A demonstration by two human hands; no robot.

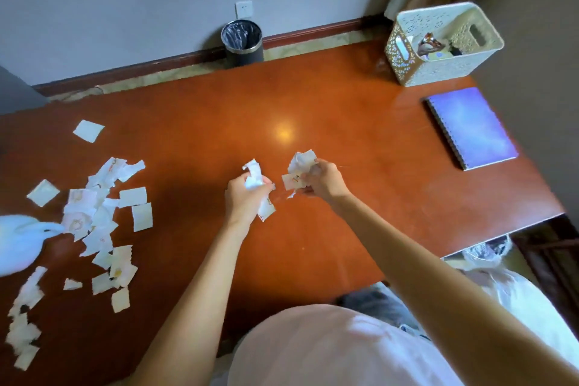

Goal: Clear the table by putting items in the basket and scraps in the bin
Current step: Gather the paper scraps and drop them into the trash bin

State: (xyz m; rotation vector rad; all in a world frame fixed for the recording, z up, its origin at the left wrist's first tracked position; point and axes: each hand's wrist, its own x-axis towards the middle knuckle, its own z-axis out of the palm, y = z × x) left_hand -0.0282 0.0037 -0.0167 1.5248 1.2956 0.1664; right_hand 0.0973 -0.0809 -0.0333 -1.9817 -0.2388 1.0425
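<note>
At the bottom of the frame a pale shirt (pixel 313 351) is filling the foreground, and two bare arms are reaching up from it over the table (pixel 329 110). At lower right, just past the table edge, a clear bag (pixel 488 252) is showing, too blurred to tell more. In the middle of the frame the left hand (pixel 242 202) is gripping the left bunch (pixel 255 178) of crumpled paper, fingers curled tight, bits sticking out above and below the fist. Just to its right, not touching it, the right hand (pixel 326 180) is clutching the right bunch (pixel 299 166) the same way. Loose scraps (pixel 100 213) are lying scattered over the left of the table, beside a blurred white thing (pixel 18 238) at the left edge. Further up on the right a notebook (pixel 470 127) is lying flat, closed. Beyond it, at upper right, the basket (pixel 407 69) is sitting on the table corner with a few items inside. At upper centre the bin (pixel 244 53) is standing on the floor against the wall.
</note>
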